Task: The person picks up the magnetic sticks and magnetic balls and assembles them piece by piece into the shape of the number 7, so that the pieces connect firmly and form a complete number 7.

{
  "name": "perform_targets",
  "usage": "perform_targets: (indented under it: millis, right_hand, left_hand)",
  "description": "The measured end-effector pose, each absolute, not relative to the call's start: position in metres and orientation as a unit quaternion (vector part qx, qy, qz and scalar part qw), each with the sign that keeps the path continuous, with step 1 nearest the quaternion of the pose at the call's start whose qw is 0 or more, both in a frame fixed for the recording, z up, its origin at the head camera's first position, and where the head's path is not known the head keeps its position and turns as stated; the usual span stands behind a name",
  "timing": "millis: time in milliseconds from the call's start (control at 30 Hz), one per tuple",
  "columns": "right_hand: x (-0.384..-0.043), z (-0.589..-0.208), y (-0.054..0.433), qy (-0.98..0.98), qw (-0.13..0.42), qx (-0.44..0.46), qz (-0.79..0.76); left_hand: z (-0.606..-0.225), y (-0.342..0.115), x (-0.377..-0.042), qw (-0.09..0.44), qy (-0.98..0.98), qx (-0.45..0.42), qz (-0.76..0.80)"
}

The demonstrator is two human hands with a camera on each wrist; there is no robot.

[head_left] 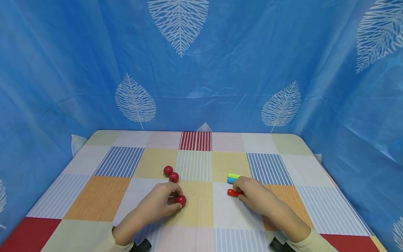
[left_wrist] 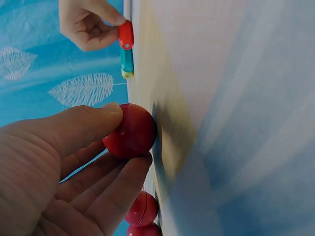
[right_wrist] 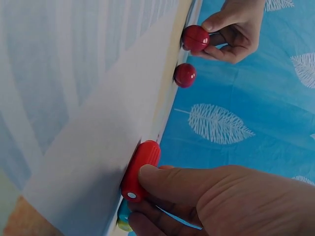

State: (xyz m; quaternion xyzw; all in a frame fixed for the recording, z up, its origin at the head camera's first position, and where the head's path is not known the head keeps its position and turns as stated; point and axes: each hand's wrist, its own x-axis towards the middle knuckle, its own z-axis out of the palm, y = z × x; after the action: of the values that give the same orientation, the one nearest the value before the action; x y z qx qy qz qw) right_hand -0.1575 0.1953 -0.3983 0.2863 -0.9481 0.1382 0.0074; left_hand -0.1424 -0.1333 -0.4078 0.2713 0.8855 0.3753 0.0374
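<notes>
My left hand (head_left: 158,200) pinches a glossy red ball (left_wrist: 132,131) between thumb and fingertips, low over the patchwork cloth. Two similar balls, one farther (head_left: 168,170) and one nearer (head_left: 174,177), lie just beyond that hand. On the right side, my right hand (head_left: 259,195) pinches a short red cylinder (right_wrist: 141,170), with the thumb along its side. Ribbing shows near one end of it and a pale dot on the other. Behind it, a blue cylinder (head_left: 231,180) lies beside a yellow-green one (head_left: 233,175), both partly hidden by the right hand.
A patchwork cloth (head_left: 195,213) covers the table. Blue curtains with white leaf prints (head_left: 220,70) stand close behind it and along both sides. Black wrist straps (head_left: 141,245) show at the near edge.
</notes>
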Motion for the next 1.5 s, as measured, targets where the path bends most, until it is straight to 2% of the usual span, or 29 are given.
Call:
perform_targets:
  millis: [500,1500]
  right_hand:
    - [-0.156,-0.400,0.195,-0.949,-0.012,0.291,0.124]
    - [-0.144,-0.396,0.185,-0.935,-0.003,0.327,0.135]
  left_hand:
    - [-0.410,-0.128,-0.140,0.051,0.872,0.295,0.387]
    - [-0.410,-0.123,-0.136,0.043,0.872,0.320,0.368]
